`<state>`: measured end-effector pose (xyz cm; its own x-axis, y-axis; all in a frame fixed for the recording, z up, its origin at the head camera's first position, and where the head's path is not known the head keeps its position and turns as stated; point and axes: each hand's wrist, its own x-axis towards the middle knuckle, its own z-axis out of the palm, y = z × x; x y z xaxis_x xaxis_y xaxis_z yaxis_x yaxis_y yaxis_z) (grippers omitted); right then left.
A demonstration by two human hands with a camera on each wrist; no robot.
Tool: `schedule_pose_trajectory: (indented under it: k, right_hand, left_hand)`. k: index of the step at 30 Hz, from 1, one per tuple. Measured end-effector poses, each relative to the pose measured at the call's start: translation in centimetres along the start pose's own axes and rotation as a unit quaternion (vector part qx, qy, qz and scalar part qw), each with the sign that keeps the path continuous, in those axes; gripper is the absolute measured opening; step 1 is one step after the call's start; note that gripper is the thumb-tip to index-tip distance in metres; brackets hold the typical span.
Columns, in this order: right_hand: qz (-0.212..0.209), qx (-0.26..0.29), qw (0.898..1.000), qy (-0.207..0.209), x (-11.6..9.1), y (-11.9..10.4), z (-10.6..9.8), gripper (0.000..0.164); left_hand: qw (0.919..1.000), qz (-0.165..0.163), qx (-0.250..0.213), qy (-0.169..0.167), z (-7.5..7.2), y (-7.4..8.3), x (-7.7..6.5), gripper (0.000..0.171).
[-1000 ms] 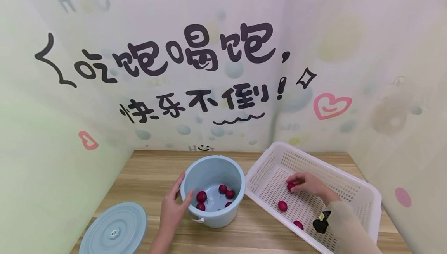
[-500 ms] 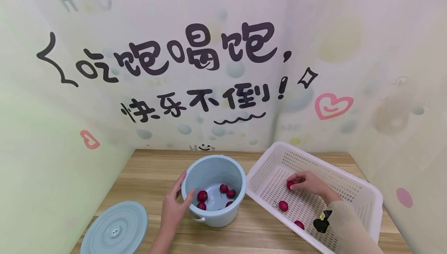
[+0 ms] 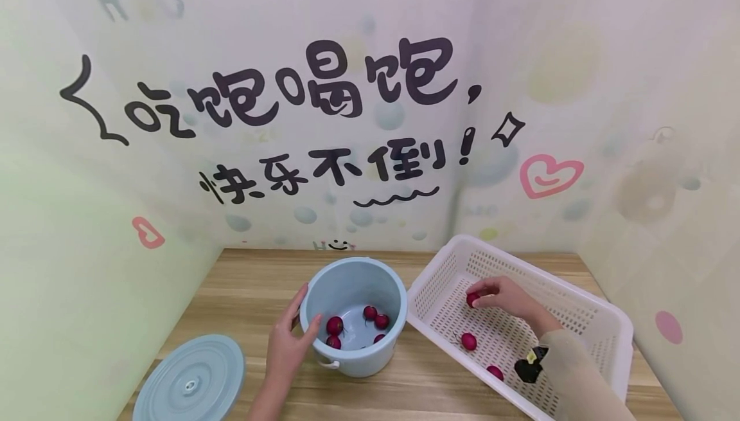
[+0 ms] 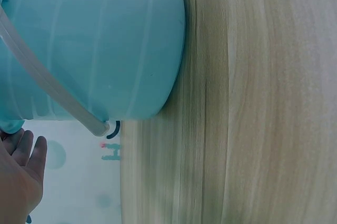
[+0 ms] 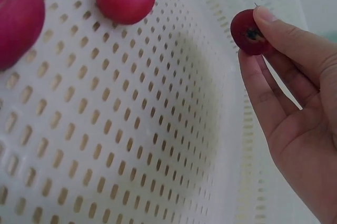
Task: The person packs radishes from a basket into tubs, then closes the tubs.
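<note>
Between the thumb and fingertips of my right hand [image 3: 509, 299] is a small red radish [image 5: 251, 32], held just above the floor of the white perforated basket [image 3: 578, 279]. Two more radishes lie in that basket, one radish [image 3: 468, 341] nearer the middle and another radish [image 3: 494, 373] by the front wall. My left hand [image 3: 287, 340] rests against the left side of a light blue bucket [image 3: 370, 364], its fingers fairly straight and the thumb at the rim. Several radishes [image 3: 334, 326] sit inside the bucket. The left wrist view shows the fingers touching near the rim.
A round blue lid [image 3: 187, 379] lies on the wooden table [image 3: 254, 273] at the left. The basket's left corner stands close beside the bucket. A white handle [image 4: 47, 79] hangs down the bucket's side. Behind the table rises a printed wall [image 3: 347, 228].
My right hand has shifted slightly left and up in the head view, carrying the pinched radish with it. My left hand and the bucket have stayed in place.
</note>
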<state>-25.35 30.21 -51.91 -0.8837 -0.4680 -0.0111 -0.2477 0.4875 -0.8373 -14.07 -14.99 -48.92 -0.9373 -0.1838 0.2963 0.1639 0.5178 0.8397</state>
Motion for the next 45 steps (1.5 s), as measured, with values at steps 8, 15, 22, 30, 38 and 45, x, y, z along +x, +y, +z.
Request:
schedule_pose_trajectory:
  k: [8,15,22,30,38,45]
  right_hand:
    - [-0.013,0.002,1.000,0.004,0.4,-1.6,0.1,0.033]
    - [-0.031,0.005,0.999,-0.007,0.8,-3.2,0.1,0.033]
    - [-0.047,0.017,0.999,-0.012,1.2,-5.0,0.1,0.034]
    - [-0.075,0.025,0.997,-0.020,1.5,-7.8,0.6,0.032]
    - [-0.098,0.044,0.994,-0.034,2.2,-10.8,1.7,0.029]
    - [-0.129,0.078,0.987,-0.049,2.8,-13.1,2.9,0.031]
  left_hand:
    - [1.0000,0.000,0.000,0.001,0.0,-0.1,0.0,0.062]
    - [1.0000,0.002,0.003,0.004,0.0,-0.1,-0.1,0.063]
    - [1.0000,0.001,0.002,0.003,0.0,-0.2,0.0,0.062]
    - [1.0000,0.001,0.001,0.000,0.0,-0.1,0.0,0.062]
    - [1.0000,0.003,-0.003,0.002,0.0,-0.2,0.0,0.062]
    - [0.9999,0.010,-0.002,0.005,0.1,-0.1,0.0,0.061]
